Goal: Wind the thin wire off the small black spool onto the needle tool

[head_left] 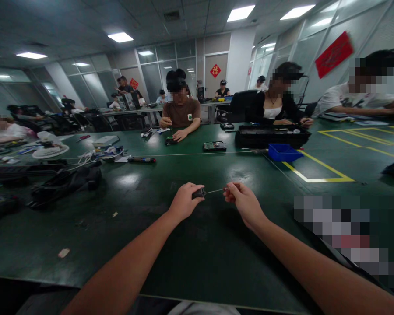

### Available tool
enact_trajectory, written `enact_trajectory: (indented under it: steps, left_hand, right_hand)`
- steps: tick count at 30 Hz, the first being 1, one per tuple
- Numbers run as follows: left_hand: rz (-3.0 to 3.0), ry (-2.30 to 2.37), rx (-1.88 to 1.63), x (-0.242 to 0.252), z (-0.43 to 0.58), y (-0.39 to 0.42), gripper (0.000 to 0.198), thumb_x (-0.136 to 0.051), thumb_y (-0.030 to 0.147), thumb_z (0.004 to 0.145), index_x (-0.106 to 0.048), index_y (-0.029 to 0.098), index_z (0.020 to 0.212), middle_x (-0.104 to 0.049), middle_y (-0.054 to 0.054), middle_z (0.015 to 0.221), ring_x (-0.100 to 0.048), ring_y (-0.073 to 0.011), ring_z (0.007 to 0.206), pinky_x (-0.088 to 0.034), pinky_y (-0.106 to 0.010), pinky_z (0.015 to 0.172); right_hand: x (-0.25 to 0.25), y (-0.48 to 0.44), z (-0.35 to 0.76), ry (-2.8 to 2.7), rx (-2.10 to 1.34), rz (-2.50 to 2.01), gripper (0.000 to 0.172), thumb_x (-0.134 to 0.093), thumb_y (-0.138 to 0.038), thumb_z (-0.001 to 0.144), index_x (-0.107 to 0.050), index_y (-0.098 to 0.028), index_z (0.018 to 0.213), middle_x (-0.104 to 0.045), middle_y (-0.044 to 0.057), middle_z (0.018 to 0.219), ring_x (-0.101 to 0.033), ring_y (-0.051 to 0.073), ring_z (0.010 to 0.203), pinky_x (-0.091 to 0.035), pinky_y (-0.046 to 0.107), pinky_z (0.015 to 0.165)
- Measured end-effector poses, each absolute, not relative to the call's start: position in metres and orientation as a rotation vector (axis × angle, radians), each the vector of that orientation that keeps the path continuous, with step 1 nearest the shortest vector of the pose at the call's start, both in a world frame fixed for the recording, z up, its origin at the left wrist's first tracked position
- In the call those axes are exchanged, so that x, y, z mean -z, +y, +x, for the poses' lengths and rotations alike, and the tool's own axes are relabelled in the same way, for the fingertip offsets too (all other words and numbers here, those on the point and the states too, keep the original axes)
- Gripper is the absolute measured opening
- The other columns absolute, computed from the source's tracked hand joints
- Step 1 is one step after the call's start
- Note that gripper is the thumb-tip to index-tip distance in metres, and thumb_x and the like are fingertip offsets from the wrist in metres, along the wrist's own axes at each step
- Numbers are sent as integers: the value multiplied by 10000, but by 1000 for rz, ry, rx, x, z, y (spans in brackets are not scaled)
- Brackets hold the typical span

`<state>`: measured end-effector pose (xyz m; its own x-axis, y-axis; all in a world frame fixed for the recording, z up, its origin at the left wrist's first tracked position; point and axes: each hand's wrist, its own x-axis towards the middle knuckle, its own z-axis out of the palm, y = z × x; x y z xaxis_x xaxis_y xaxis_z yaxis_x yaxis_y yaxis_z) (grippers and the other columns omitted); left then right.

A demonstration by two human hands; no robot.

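My left hand [184,202] is closed round the dark handle of a small screwdriver [200,192], held level above the green table [197,245]. Its thin metal shaft runs to the right. My right hand [243,200] pinches the tip end of that shaft with thumb and fingers. Both hands hover near the middle of the table, just apart from each other.
A blue bin [283,152] and a long black tray [272,136] sit far right by yellow floor-tape lines [318,178]. A circuit board [214,146] and a dark tool [142,160] lie further off. Black bags [65,181] and cables crowd the left. Several people sit across the table.
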<state>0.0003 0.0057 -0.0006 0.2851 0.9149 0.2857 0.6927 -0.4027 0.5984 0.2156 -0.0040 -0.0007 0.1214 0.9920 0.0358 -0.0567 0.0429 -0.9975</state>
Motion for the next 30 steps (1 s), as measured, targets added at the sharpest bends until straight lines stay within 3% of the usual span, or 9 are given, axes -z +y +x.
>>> enact_trajectory:
  steps: [16, 23, 28, 30]
  left_hand:
    - [2077, 1453, -949, -3, 3, 4, 348, -701, 229, 826, -658, 212, 1171, -648, -75, 1155, -602, -243, 1070, -453, -384, 964]
    - [1953, 1446, -1080, -11, 2, 1, 401, -561, 254, 912, -513, 212, 1307, -621, -89, 1234, -575, -239, 1136, -433, -397, 988]
    - [1968, 1426, -969, -16, 6, -5, 266, -546, 400, 918, -566, 207, 1099, -647, -47, 976, -610, -207, 868, -482, -345, 777]
    - [2042, 1432, -937, -17, 9, -6, 225, -558, 403, 909, -596, 208, 1015, -646, -43, 937, -606, -207, 847, -478, -341, 754]
  right_hand:
    - [-3, -8, 219, -1318, -844, -1232, 317, -519, -512, 914, -602, -206, 930, -649, 38, 800, -608, 192, 730, -486, 357, 705]
    - [-6, -10, 219, -1291, -832, -1188, 320, -528, -514, 903, -599, -204, 939, -642, 41, 818, -609, 197, 747, -492, 371, 729]
    - [-11, -14, 216, -1295, -781, -1179, 299, -523, -492, 904, -596, -206, 952, -650, 49, 835, -613, 201, 754, -496, 381, 741]
    - [-13, -15, 215, -1291, -744, -1182, 291, -513, -483, 908, -596, -207, 947, -650, 48, 821, -612, 201, 744, -494, 380, 737]
